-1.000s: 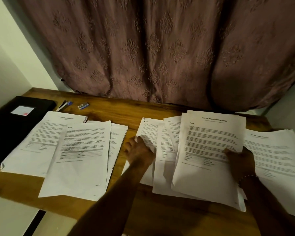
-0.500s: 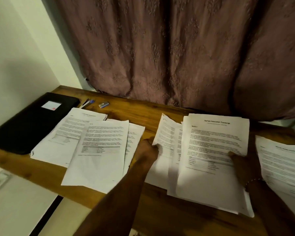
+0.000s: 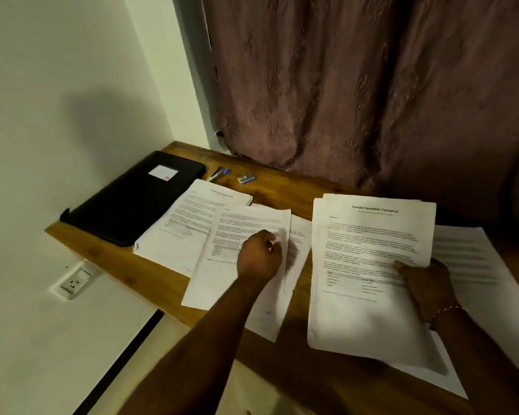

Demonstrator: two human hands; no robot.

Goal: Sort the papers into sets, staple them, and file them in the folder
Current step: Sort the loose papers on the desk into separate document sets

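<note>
Looking down at the wooden table (image 3: 282,190), there was a dusky pink curtain (image 3: 372,85) hanging right behind it and a wall socket (image 3: 72,283) under its left edge. The black folder (image 3: 132,199) lay closed at the far left corner. Just past it were a dark slim item (image 3: 220,174) and a small blue-and-silver item (image 3: 246,178), both too small to make out tbh.

Papers everywhere: a left pile (image 3: 180,226) right against the folder, some loose sheets (image 3: 237,223) overlapping it, and a right pile (image 3: 474,259) partly hidden behind the right arm.

The left hand (image 3: 259,259) had its fingers curled, pinching the right edge of the loose sheets, which looked lifted and blurry there. The right hand (image 3: 426,283) gripped the titled set (image 3: 369,259) by its right side, thumb on top of the page, and the set covered part of the right pile.
</note>
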